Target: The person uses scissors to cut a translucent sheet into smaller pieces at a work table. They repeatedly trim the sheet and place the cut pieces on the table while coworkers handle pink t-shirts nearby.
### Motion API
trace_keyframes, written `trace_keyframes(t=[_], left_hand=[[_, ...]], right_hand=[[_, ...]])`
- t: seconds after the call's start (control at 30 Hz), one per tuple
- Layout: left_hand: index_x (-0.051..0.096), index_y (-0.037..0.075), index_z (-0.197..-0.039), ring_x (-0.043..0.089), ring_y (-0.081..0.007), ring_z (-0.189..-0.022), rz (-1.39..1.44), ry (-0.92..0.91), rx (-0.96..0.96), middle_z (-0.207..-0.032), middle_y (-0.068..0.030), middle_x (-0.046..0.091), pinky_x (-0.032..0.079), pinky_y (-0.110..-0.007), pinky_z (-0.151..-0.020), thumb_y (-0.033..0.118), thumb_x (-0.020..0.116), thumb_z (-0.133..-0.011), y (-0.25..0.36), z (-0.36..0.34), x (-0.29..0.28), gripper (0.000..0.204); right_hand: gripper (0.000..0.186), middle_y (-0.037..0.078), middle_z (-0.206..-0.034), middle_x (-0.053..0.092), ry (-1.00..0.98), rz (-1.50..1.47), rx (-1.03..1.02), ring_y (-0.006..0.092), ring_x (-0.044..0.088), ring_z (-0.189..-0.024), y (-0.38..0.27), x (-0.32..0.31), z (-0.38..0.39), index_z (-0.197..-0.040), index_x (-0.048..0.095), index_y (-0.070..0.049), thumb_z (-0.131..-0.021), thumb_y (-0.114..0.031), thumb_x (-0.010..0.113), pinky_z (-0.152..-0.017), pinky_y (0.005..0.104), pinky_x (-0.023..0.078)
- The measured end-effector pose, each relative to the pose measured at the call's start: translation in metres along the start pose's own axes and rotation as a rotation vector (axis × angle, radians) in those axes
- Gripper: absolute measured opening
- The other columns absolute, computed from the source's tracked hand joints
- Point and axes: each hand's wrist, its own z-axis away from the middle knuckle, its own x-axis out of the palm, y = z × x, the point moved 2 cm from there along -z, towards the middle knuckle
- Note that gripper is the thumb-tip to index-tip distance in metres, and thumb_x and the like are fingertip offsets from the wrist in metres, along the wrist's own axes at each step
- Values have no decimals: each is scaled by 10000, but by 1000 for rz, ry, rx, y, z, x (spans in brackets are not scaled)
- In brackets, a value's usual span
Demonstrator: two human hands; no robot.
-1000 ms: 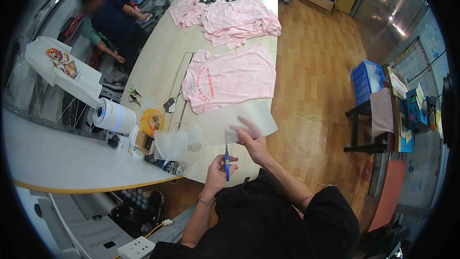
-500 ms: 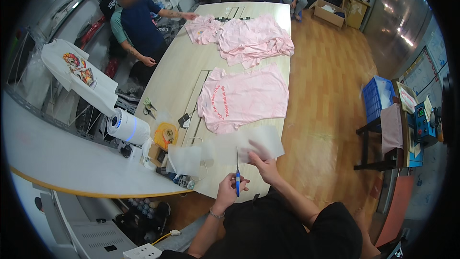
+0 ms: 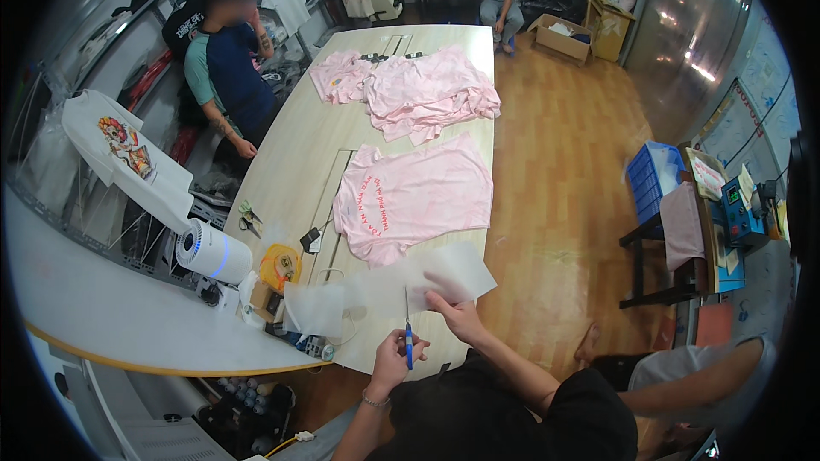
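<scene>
My left hand [image 3: 392,362] is closed round the blue handles of a pair of scissors [image 3: 409,347], the blades pointing away from me. Between the thumb and fingers of my right hand [image 3: 456,318] is the near edge of a translucent whitish sheet [image 3: 465,266]. Some of those fingers show dimly through it. The blades lie at the sheet's near edge, just left of my right hand; whether they are parted I cannot tell. A second pale translucent sheet [image 3: 313,309] lies to the left. Beyond my hands a pink T-shirt [image 3: 427,196] with red lettering is spread flat on the table [image 3: 286,166].
More pink shirts [image 3: 431,90] are heaped farther back. At left are green-handled scissors [image 3: 248,217], a yellow tape roll [image 3: 280,266] and a white cylindrical device [image 3: 212,252]. A co-worker [image 3: 235,77] stands beyond the table's left edge; another person's arm [image 3: 700,380] is close at my right.
The view has shifted, so the table sits lower and farther left. The standing co-worker's hand has left the pink shirts and risen to the head. Another person has appeared at lower right.
</scene>
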Motion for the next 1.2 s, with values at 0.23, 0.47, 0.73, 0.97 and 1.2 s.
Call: trace_keyframes(t=[0.23,0.47,0.73,0.97,1.2], left_hand=[[574,-68,-1195,751,-190,-1039,92,-16,54,-1134,-173,748,642,-328,-845,77,767,-1006,-18,-3,-9,307],[599,-79,-1195,744,-173,-911,28,45,26,-1083,-163,759,632,-328,-807,102,818,-974,-21,-1,-17,360],[602,-41,-1229,707,-115,-942,-55,39,103,-1032,-89,730,591,-281,-808,130,807,-978,-29,-2,-21,366],[558,22,-1327,673,-111,-1029,-170,-7,75,-1171,-72,711,581,-279,-831,114,802,-974,-50,2,-28,439],[572,6,-1328,696,-147,-1030,-203,136,50,-1132,-85,744,571,-298,-888,89,822,-938,-53,7,-48,471]], right_hand=[[451,140,-1363,732,-120,119,11,207,711,-1229,-7,-3,-6,-1535,562,3,-1110,-122,647,-1059,355,567],[442,145,-1243,787,-220,197,7,197,734,-1168,8,-5,-16,-1520,570,4,-1106,-128,656,-1019,359,577],[414,133,-1204,792,-233,203,19,203,745,-1159,-2,-3,-30,-1477,608,6,-1086,-111,675,-1003,355,586],[335,128,-1139,803,-29,182,-48,191,755,-1079,-13,-13,-42,-1363,687,39,-1050,-81,692,-959,342,590],[206,103,-1062,809,68,289,-97,175,757,-968,-30,-51,-46,-1149,775,36,-991,-87,730,-886,326,597]])
